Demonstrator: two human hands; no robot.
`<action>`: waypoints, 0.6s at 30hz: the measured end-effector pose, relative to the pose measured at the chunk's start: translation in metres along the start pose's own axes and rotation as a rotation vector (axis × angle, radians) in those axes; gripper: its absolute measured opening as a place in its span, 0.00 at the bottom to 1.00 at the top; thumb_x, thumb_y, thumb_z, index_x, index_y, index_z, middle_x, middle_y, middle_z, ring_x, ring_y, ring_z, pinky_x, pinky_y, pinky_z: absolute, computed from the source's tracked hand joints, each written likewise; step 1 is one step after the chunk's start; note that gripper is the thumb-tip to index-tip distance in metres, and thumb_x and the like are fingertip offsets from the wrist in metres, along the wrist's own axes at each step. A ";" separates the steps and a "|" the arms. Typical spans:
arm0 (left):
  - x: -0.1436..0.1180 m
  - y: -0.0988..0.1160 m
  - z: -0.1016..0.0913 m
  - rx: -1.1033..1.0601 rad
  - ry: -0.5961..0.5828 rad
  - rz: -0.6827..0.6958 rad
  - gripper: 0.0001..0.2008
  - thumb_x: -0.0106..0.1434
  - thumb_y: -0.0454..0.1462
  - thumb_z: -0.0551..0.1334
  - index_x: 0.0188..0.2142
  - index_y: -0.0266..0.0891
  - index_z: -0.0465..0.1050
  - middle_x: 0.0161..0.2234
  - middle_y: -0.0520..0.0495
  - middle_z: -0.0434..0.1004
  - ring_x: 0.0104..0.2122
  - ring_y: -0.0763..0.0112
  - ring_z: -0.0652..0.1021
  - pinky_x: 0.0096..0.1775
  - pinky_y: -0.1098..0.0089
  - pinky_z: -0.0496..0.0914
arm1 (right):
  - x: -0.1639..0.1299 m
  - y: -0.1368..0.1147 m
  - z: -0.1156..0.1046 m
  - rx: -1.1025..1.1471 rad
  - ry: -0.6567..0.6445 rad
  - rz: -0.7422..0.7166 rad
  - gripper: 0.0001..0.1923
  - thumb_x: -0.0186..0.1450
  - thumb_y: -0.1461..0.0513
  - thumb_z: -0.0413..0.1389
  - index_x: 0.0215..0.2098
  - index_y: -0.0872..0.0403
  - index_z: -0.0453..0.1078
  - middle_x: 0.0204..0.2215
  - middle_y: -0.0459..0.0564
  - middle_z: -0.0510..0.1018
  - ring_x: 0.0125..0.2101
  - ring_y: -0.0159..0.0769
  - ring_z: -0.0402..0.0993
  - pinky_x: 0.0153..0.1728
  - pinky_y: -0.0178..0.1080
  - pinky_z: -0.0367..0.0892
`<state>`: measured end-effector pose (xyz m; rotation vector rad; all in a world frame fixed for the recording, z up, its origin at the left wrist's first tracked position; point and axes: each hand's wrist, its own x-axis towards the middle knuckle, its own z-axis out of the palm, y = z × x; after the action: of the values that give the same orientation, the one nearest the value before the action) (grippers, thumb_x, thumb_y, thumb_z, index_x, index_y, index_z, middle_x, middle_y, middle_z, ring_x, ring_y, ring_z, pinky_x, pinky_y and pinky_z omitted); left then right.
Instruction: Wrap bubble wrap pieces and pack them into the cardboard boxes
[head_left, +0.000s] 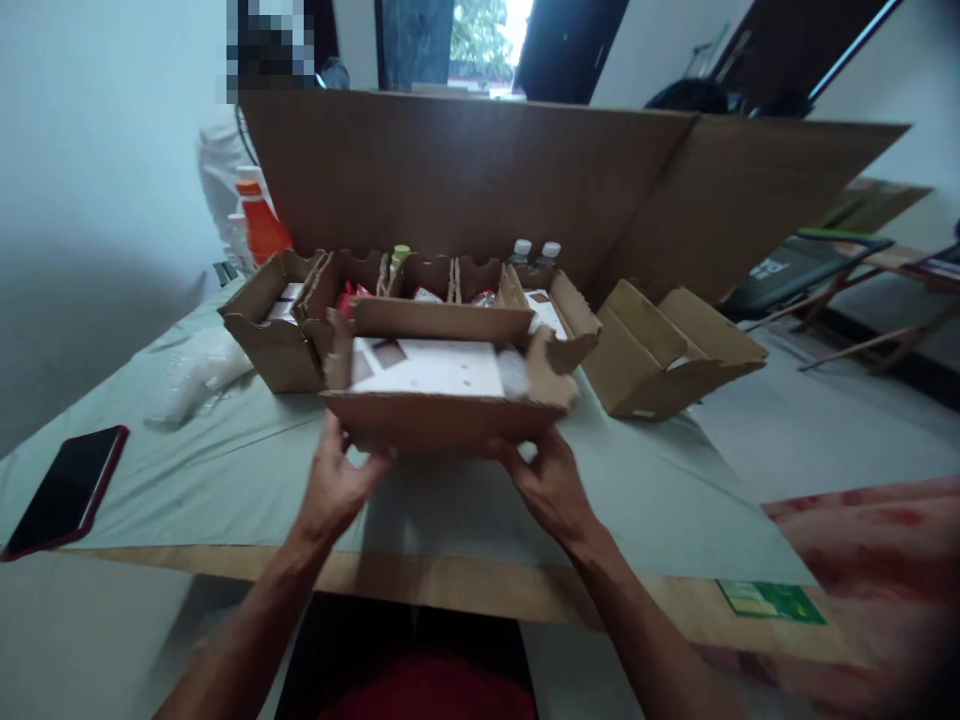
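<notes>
A brown cardboard box (442, 425), open at the top, is held in front of me between both hands. Inside it lie a white box (424, 368) with a dark square on it and, at the right end, something clear and blurred. My left hand (341, 480) grips the near left bottom corner, thumb along the underside. On the other end, my right hand (547, 480) grips the near right bottom corner in the same way. Behind the held box, several open cardboard bins (277, 345) stand in a row; they contain red packets, white boxes and other items.
A phone (67, 490) lies at the left on the cloth-covered table (630, 500), near some bubble wrap (199, 375). Cardboard boxes (660, 350) stand at the right. Behind the bins rise a large cardboard panel (465, 190), an orange bottle (262, 225) and two white-capped bottles (536, 252).
</notes>
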<state>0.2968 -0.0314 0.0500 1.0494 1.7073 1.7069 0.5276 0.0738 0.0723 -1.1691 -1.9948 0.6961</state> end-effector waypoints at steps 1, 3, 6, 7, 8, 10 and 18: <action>-0.005 -0.004 0.009 -0.006 -0.053 -0.002 0.31 0.55 0.45 0.70 0.56 0.40 0.67 0.52 0.41 0.77 0.50 0.56 0.79 0.53 0.58 0.74 | -0.011 0.008 -0.007 -0.043 0.036 0.031 0.19 0.67 0.49 0.56 0.49 0.52 0.71 0.41 0.57 0.80 0.42 0.50 0.77 0.44 0.53 0.75; -0.021 -0.017 0.019 0.003 -0.112 -0.039 0.28 0.58 0.43 0.68 0.56 0.40 0.69 0.52 0.41 0.78 0.53 0.56 0.78 0.55 0.58 0.73 | -0.043 0.022 -0.013 -0.096 0.082 0.055 0.20 0.67 0.49 0.56 0.50 0.51 0.72 0.43 0.58 0.80 0.46 0.54 0.77 0.47 0.55 0.74; -0.040 -0.035 0.009 0.007 -0.098 -0.132 0.26 0.57 0.43 0.68 0.54 0.38 0.70 0.50 0.40 0.80 0.52 0.54 0.79 0.55 0.56 0.73 | -0.093 0.033 -0.006 -0.087 0.058 0.042 0.25 0.66 0.49 0.58 0.58 0.49 0.70 0.50 0.59 0.80 0.54 0.57 0.75 0.53 0.58 0.73; -0.042 -0.038 0.001 0.006 -0.089 -0.152 0.26 0.55 0.43 0.69 0.53 0.38 0.71 0.49 0.39 0.81 0.52 0.54 0.80 0.55 0.56 0.73 | -0.105 0.035 -0.004 -0.068 0.030 0.038 0.28 0.65 0.49 0.59 0.61 0.49 0.68 0.52 0.59 0.79 0.55 0.57 0.75 0.54 0.59 0.73; -0.043 -0.039 -0.007 0.006 -0.086 -0.165 0.26 0.54 0.43 0.69 0.52 0.37 0.71 0.49 0.39 0.81 0.51 0.53 0.80 0.55 0.56 0.73 | -0.113 0.037 -0.005 -0.044 -0.001 0.033 0.30 0.65 0.50 0.60 0.63 0.49 0.67 0.54 0.59 0.78 0.56 0.57 0.75 0.55 0.59 0.73; -0.041 -0.039 -0.022 0.019 -0.089 -0.174 0.27 0.54 0.44 0.70 0.51 0.38 0.71 0.50 0.39 0.81 0.52 0.53 0.80 0.55 0.57 0.73 | -0.118 0.046 -0.012 0.011 -0.051 0.028 0.31 0.66 0.52 0.60 0.66 0.48 0.64 0.57 0.59 0.77 0.57 0.55 0.75 0.56 0.57 0.73; -0.059 -0.054 -0.041 0.325 0.048 -0.237 0.32 0.56 0.51 0.70 0.57 0.43 0.68 0.40 0.46 0.80 0.36 0.62 0.82 0.35 0.66 0.76 | -0.047 0.089 -0.024 0.375 -0.359 0.125 0.39 0.61 0.54 0.63 0.68 0.52 0.62 0.60 0.59 0.75 0.51 0.47 0.78 0.51 0.47 0.76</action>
<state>0.2892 -0.0982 -0.0098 0.9011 2.0971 1.3471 0.6079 0.0740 0.0068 -0.9970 -1.9640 1.3590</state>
